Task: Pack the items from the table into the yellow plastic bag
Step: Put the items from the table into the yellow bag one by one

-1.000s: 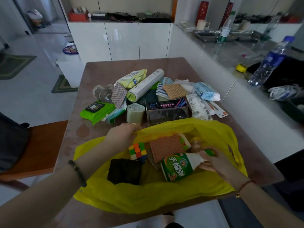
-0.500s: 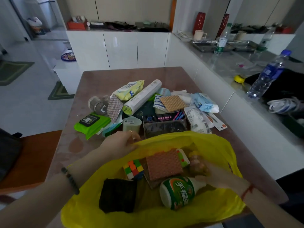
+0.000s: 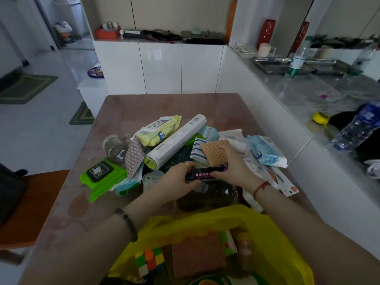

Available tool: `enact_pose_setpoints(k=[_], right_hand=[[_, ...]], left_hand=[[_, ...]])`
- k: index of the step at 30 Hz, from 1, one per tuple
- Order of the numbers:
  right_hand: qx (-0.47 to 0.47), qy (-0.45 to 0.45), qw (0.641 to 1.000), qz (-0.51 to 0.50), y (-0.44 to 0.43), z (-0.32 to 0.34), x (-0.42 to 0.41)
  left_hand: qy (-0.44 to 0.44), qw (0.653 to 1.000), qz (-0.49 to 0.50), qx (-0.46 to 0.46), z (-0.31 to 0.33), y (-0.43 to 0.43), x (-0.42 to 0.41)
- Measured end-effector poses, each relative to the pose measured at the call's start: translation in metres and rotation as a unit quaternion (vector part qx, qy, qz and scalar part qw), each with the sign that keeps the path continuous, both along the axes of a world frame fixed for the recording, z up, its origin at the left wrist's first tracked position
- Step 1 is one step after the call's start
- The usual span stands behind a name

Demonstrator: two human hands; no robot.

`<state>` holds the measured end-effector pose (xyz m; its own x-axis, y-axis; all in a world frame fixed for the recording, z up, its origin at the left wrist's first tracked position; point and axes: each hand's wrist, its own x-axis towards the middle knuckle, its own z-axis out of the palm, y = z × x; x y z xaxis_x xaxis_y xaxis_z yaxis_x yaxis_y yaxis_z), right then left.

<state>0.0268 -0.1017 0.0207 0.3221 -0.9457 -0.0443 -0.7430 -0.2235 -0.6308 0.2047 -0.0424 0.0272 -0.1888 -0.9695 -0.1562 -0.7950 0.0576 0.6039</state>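
The yellow plastic bag lies open at the table's near edge. Inside it I see a colour cube and a brown textured pad. Beyond the bag, my left hand and my right hand both grip a dark flat pack with pink dots. It sits on top of a dark transparent box. Around them lies the pile: a white roll, a tan waffle pad, a yellow wipes pack, a green wipes pack and a blue packet.
The brown table has white cabinets behind it and a grey counter on the right carrying water bottles and trays. A wooden chair seat stands at the left. A silver jar sits at the pile's left.
Both hands left the bag and reached forward to the pile, taking hold of the dark pack with pink dots. The view tilted up, so the bag sits lower in the frame.
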Motion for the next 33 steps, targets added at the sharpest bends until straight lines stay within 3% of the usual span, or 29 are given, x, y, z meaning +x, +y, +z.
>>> enact_pose_setpoints(k=[2, 5, 7, 10, 14, 19, 23, 26, 29, 31, 33], right_hand=[[-0.039, 0.052, 0.998, 0.014, -0.016, -0.017, 0.009], [-0.096, 0.144, 0.985, 0.012, -0.033, -0.039, 0.019], [-0.126, 0.182, 0.975, 0.006, -0.039, -0.048, 0.024], [-0.137, 0.212, 0.968, 0.004, -0.044, -0.053, 0.027], [-0.147, 0.188, 0.971, -0.026, -0.051, -0.054, 0.029], [-0.173, 0.248, 0.953, 0.015, -0.058, -0.043, 0.037], [-0.206, 0.113, 0.972, -0.025, -0.047, -0.001, 0.023], [-0.259, -0.117, 0.954, -0.093, -0.016, 0.047, 0.012], [-0.277, -0.392, 0.862, -0.161, 0.022, 0.091, -0.001], [-0.208, -0.529, 0.802, -0.184, 0.045, 0.107, -0.009], [-0.092, -0.589, 0.775, -0.207, 0.066, 0.106, -0.009]], left_hand=[[-0.064, 0.998, 0.003, -0.015, -0.012, -0.016, -0.009], [-0.231, 0.971, -0.046, -0.032, -0.033, -0.034, -0.016], [-0.283, 0.957, -0.060, -0.013, -0.044, -0.039, -0.019], [-0.288, 0.956, -0.053, 0.022, -0.054, -0.042, -0.021], [-0.249, 0.964, -0.073, 0.048, -0.054, -0.037, -0.021], [-0.230, 0.970, -0.080, 0.021, -0.037, -0.018, -0.016], [-0.144, 0.989, -0.027, -0.020, -0.014, -0.002, 0.001], [0.010, 0.999, 0.028, 0.012, -0.001, 0.009, 0.015], [0.158, 0.984, 0.073, 0.023, 0.014, 0.019, 0.019], [0.278, 0.954, 0.108, 0.039, 0.025, 0.028, 0.017], [0.402, 0.904, 0.131, 0.059, 0.035, 0.038, 0.012]])
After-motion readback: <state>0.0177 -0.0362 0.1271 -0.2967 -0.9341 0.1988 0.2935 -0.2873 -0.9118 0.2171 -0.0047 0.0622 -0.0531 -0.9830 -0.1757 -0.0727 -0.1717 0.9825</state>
